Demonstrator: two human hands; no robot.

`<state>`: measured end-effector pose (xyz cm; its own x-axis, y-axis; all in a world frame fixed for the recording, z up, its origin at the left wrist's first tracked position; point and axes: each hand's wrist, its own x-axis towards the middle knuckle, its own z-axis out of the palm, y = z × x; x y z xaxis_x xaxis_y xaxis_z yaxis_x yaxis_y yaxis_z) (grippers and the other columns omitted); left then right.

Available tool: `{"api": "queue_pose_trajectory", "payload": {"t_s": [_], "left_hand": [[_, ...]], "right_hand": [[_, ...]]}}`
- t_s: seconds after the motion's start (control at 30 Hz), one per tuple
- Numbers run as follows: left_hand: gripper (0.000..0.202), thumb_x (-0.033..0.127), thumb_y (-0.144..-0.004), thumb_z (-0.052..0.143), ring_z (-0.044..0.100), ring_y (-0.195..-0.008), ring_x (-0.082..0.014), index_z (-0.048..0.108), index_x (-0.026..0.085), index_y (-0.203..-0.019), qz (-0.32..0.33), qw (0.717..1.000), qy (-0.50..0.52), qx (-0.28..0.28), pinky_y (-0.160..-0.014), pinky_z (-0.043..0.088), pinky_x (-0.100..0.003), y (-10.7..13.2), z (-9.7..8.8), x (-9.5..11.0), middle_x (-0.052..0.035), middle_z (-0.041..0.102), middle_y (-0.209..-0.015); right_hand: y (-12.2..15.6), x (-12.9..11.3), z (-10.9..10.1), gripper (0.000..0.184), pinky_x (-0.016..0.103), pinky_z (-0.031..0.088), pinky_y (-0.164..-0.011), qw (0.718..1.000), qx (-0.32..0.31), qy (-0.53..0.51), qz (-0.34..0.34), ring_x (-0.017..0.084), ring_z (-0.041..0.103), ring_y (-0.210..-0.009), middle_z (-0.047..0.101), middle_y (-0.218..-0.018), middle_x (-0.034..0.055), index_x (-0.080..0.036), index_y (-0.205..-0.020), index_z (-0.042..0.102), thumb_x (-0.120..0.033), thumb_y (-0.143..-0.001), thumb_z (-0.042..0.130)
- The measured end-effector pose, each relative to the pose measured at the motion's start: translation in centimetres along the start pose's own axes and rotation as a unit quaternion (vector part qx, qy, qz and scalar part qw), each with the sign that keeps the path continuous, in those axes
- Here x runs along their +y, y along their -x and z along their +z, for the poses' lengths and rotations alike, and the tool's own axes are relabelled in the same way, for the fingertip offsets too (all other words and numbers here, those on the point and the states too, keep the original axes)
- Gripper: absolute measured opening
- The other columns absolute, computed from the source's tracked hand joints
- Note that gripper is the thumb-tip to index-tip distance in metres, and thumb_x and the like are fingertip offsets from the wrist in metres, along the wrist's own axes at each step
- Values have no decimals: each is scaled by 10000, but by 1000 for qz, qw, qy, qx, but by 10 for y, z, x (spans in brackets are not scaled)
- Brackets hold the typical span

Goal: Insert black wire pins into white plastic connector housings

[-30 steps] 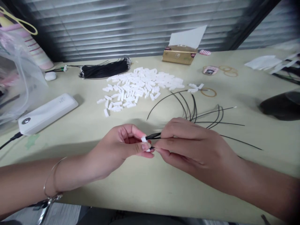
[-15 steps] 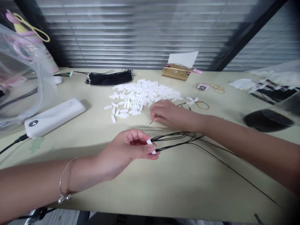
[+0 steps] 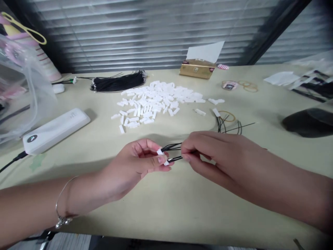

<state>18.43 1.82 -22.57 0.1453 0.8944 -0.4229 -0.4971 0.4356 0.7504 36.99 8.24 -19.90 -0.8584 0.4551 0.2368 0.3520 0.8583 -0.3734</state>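
Note:
Between thumb and fingers, my left hand (image 3: 142,161) pinches a small white plastic connector (image 3: 159,152) above the table. Several thin black wires (image 3: 171,147) run out of the connector's right side. My right hand (image 3: 208,152) is closed close by, its thumb and forefinger pinching a black wire (image 3: 177,159) at the connector; the fingers partly hide which wires they hold. Behind my right hand lies another white connector (image 3: 216,112) with black wires. A loose pile of white connectors (image 3: 156,99) is spread beyond my hands.
A bundle of black wires (image 3: 118,82) lies at the back. On the left are a white power bank (image 3: 57,130) and a clear plastic bag (image 3: 39,80). A gold box (image 3: 197,69) stands at the back, with rubber bands (image 3: 248,86) and a dark object (image 3: 308,122) to the right.
My right hand has come back from beside the connector pile, bringing a wire to the connector in my left hand. The connector and wires behind it now show. The view has shifted slightly.

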Motion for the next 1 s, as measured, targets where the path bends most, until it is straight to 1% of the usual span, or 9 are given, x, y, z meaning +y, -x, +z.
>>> {"api": "queue_pose_trajectory", "payload": {"t_s": [0.1, 0.2, 0.37, 0.57, 0.67, 0.77, 0.9, 0.97, 1.0], "left_hand": [[143, 75, -681, 723, 632, -670, -94, 591, 127, -700, -5, 1000, -5, -2, -708, 526, -230, -1, 0, 0, 6, 666, -688], [129, 58, -693, 710, 623, -648, -75, 599, 121, -710, -1, 1000, -3, -10, -690, 525, -202, -2, -1, 0, 4, 668, -692], [119, 54, -714, 692, 628, -657, -74, 594, 123, -709, -7, 1000, 2, -12, -663, 525, -182, -3, 0, 1, 2, 669, -698], [127, 64, -699, 710, 639, -666, -89, 597, 122, -710, -7, 1000, -11, -12, -659, 526, -192, -3, -1, 0, 2, 668, -695], [124, 61, -697, 711, 632, -653, -84, 602, 118, -709, -4, 1000, -11, -10, -641, 526, -179, -3, -1, 0, 0, 667, -678], [120, 59, -691, 713, 628, -639, -81, 607, 113, -708, -8, 1000, -14, -3, -627, 530, -173, -3, -1, 0, 1, 665, -659], [111, 55, -690, 706, 634, -657, -89, 614, 115, -703, -11, 1000, -20, -5, -639, 547, -185, -1, 0, -1, 6, 664, -662], [106, 52, -688, 701, 639, -652, -94, 619, 118, -692, -6, 1000, -21, -7, -637, 555, -186, -1, 1, 0, 8, 663, -650], [107, 43, -686, 695, 641, -642, -94, 621, 120, -686, -1, 1000, -18, -1, -634, 558, -182, -1, 2, 2, 7, 665, -646]], "right_hand": [[1, 6, 2, 205, 241, 364, -521, 1000, -10, 14, -3, 116, 506, -611, 539, -689, 8, -159, -759, 533, -183, -903, 390], [2, 9, 2, 228, 247, 359, -507, 1000, -9, 24, -16, 120, 496, -593, 527, -686, 15, -153, -750, 530, -191, -912, 375], [2, 9, 1, 193, 230, 351, -467, 999, 4, 28, -29, 113, 478, -564, 503, -674, 13, -159, -731, 516, -162, -884, 398], [6, 8, 5, 187, 269, 382, -555, 997, -9, 51, -50, 147, 481, -653, 517, -734, 40, -144, -799, 562, -131, -884, 395], [8, 6, 9, 178, 279, 382, -581, 998, -9, 49, -45, 155, 478, -667, 521, -738, 41, -144, -797, 568, -105, -870, 411], [8, 3, 15, 196, 282, 395, -602, 997, -3, 49, -62, 160, 483, -681, 532, -742, 50, -135, -774, 566, -74, -865, 403], [5, 0, 22, 225, 290, 417, -615, 996, -4, 57, -67, 163, 493, -682, 535, -734, 58, -125, -766, 570, -80, -885, 384], [3, 0, 17, 231, 285, 421, -611, 996, 4, 66, -68, 159, 502, -681, 537, -729, 50, -137, -768, 565, -109, -905, 380], [2, 1, 9, 220, 284, 427, -625, 995, 21, 71, -71, 160, 515, -705, 547, -749, 50, -145, -784, 558, -135, -916, 382]]}}
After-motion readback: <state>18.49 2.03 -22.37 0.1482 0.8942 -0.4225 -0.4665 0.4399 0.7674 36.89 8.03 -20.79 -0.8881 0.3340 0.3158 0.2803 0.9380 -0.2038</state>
